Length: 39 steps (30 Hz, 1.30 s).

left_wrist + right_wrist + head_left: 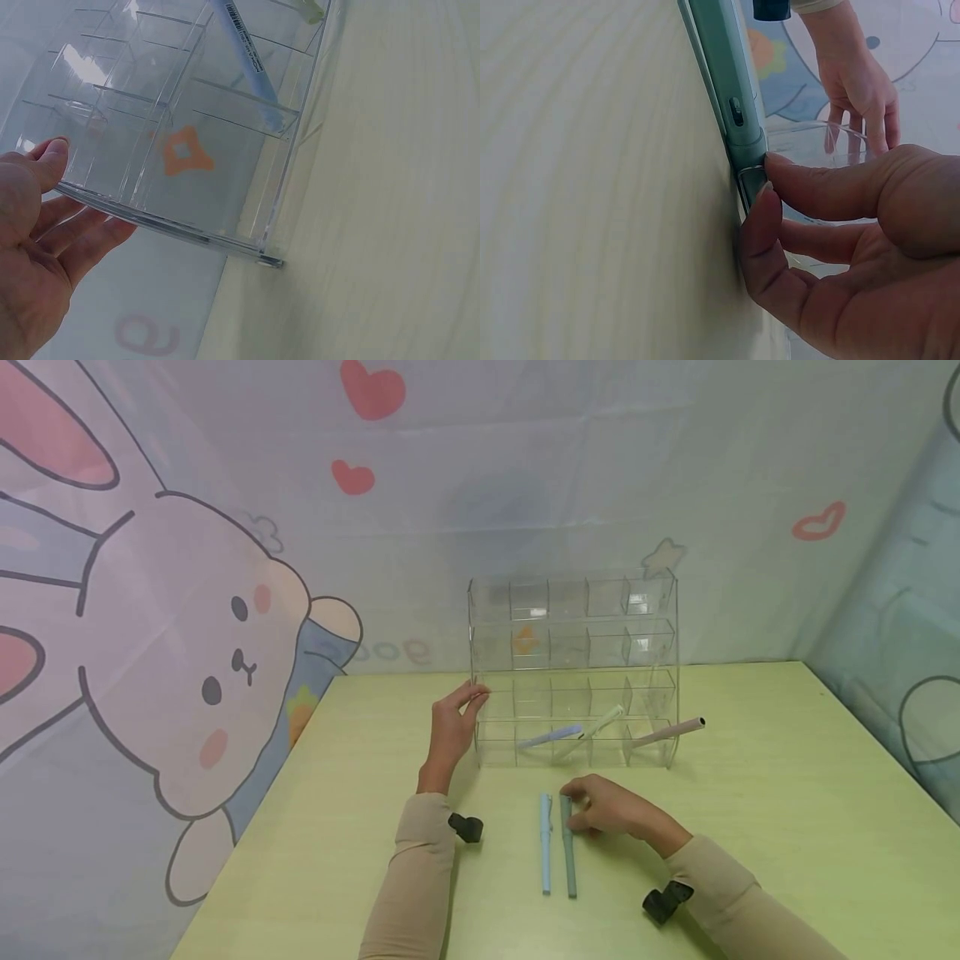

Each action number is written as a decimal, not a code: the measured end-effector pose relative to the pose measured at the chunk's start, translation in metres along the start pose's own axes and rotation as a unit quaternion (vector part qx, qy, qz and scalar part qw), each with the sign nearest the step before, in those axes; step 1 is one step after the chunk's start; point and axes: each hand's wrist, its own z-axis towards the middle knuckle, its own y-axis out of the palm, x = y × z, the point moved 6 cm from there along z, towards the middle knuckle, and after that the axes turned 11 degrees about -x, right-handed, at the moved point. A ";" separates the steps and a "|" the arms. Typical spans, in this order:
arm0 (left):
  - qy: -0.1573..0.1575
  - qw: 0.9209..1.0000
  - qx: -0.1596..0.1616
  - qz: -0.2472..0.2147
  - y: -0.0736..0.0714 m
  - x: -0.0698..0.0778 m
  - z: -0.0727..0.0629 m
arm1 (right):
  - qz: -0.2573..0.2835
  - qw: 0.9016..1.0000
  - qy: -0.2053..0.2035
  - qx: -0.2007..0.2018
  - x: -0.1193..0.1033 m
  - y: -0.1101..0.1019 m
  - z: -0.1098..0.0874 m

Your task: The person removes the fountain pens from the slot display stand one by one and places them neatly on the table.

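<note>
A clear plastic rack (pixel 574 672) with tiered compartments stands at the back of the table. My left hand (pixel 450 727) holds its left side edge; in the left wrist view the thumb lies on one side of the rim and the fingers on the other. On the table in front, my right hand (pixel 621 808) pinches the far end of a dark green pen (pixel 569 856) between thumb and fingers, as the right wrist view shows close up. Left of that pen lies a light blue pen (pixel 546 847), parallel and apart from it.
In the rack's bottom row lean a lavender pen (pixel 553 736), a pale green pen (pixel 602 724) and a mauve pen (pixel 667 732), the last one jutting past the right side. A printed cloth (pixel 420 560) hangs behind the table (pixel 787 827).
</note>
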 end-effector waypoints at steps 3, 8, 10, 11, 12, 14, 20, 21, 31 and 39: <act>-0.001 1.000 0.001 0.000 0.000 -0.001 -0.001 | 0.001 1.000 0.004 0.001 0.001 0.000 0.000; 0.000 1.000 0.002 0.000 0.000 -0.002 -0.001 | -0.004 1.000 0.002 0.000 0.002 0.000 0.001; 0.000 1.000 0.003 0.000 0.001 -0.001 -0.002 | -0.004 1.000 -0.001 -0.001 0.002 -0.001 0.001; 0.000 1.000 0.003 0.000 0.001 -0.001 -0.002 | -0.001 1.000 -0.001 0.000 0.002 -0.001 0.000; -0.001 1.000 0.003 -0.001 0.001 -0.001 -0.002 | 0.000 1.000 -0.001 -0.001 0.001 -0.002 0.000; -0.003 1.000 0.002 -0.002 0.001 -0.001 -0.002 | 0.002 1.000 0.000 0.001 0.001 -0.004 -0.002; -0.006 1.000 -0.002 -0.008 0.001 0.001 -0.001 | 0.032 0.999 0.024 0.023 -0.005 -0.026 -0.016; -0.005 1.000 -0.002 -0.007 0.001 0.001 -0.001 | 0.036 0.999 0.026 0.028 -0.007 -0.032 -0.021; -0.002 1.000 0.000 -0.002 0.001 0.000 0.001 | 0.002 0.998 -0.009 0.070 -0.044 -0.069 -0.058; 0.005 1.000 0.005 -0.002 -0.002 0.001 0.000 | -0.009 0.994 -0.052 0.101 -0.056 -0.079 -0.068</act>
